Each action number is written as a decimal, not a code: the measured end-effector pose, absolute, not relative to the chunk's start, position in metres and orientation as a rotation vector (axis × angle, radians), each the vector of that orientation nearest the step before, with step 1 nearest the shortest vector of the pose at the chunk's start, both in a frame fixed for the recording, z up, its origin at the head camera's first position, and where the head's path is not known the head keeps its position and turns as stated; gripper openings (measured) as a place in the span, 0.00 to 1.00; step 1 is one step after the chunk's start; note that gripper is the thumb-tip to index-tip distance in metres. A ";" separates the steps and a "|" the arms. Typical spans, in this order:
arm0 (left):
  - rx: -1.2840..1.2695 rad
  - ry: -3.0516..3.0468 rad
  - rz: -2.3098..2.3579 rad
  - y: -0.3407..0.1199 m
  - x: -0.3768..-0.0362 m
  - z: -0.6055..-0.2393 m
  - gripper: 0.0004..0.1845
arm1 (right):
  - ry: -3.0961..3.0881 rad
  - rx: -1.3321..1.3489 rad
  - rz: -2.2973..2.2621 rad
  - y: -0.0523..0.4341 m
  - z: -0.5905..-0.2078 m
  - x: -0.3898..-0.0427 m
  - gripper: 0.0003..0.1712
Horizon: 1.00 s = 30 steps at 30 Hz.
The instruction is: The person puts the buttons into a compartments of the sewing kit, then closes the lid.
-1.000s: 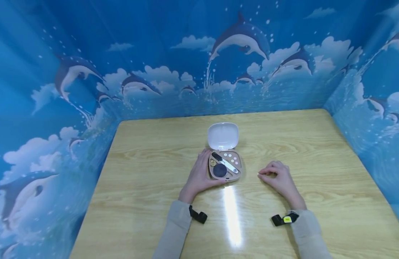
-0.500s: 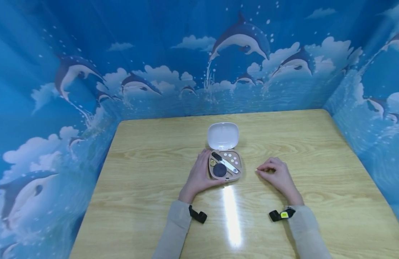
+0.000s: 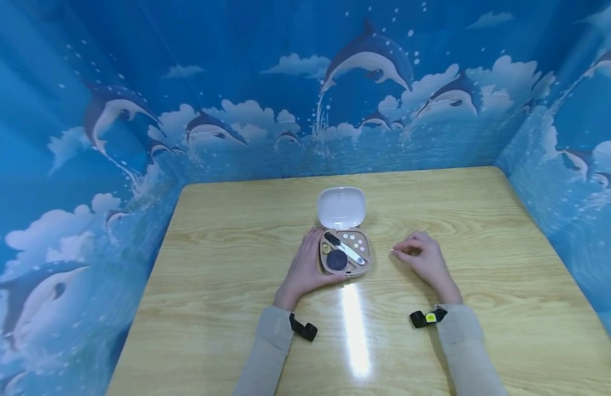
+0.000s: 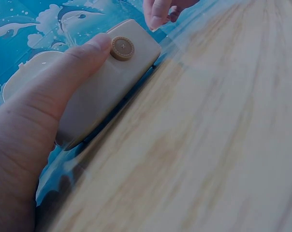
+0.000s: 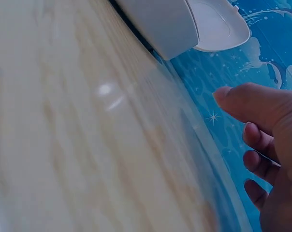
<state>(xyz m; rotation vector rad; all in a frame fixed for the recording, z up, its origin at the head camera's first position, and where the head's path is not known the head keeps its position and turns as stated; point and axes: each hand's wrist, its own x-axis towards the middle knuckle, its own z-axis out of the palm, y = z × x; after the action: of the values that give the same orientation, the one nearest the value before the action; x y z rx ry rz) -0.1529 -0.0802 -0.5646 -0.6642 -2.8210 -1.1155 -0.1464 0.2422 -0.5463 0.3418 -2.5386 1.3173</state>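
A small beige sewing-kit case (image 3: 344,253) lies open mid-table, its white lid (image 3: 341,208) tipped back. Inside are a dark round pad, a slim metal tool and small pale buttons. My left hand (image 3: 305,269) grips the case's left side, thumb (image 4: 64,77) against the front wall by a round clasp (image 4: 122,48). My right hand (image 3: 423,258) rests on the table just right of the case, apart from it. Its fingers (image 5: 255,135) are curled and seem to pinch something thin like a needle (image 5: 269,160). The case (image 5: 160,24) and lid (image 5: 218,24) show beyond them.
The wooden table (image 3: 226,264) is boxed in on three sides by blue dolphin-print walls (image 3: 285,110). A bright glare strip (image 3: 355,330) lies on the table between my forearms. Black wrist straps (image 3: 304,329) sit at both cuffs.
My right hand has slid a little away from me across the table, staying right of the case. The left hand and the case have not moved.
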 end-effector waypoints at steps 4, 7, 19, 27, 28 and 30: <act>-0.663 -2.828 -1.113 -0.080 -0.153 -0.565 0.69 | -2.543 0.331 1.314 0.240 -0.544 -0.151 0.07; -0.656 -2.836 -1.109 -0.080 -0.153 -0.565 0.69 | -2.561 0.314 1.311 0.239 -0.542 -0.153 0.08; -0.636 -2.854 -1.127 -0.080 -0.152 -0.563 0.70 | -2.553 0.318 1.332 0.227 -0.526 -0.165 0.06; -0.654 -2.841 -1.113 -0.080 -0.151 -0.562 0.69 | -2.527 0.339 1.362 0.215 -0.518 -0.172 0.06; -0.650 -2.845 -1.108 -0.080 -0.151 -0.563 0.69 | -2.520 0.351 1.368 0.213 -0.518 -0.173 0.06; -0.647 -2.847 -1.113 -0.080 -0.152 -0.563 0.69 | -2.516 0.364 1.371 0.209 -0.517 -0.175 0.06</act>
<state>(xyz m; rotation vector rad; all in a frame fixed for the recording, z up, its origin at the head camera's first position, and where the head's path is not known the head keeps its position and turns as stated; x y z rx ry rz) -0.1516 -0.0797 -0.5625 -0.6468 -2.8468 -1.1127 -0.1751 0.2090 -0.5168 0.3644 -2.5158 1.3708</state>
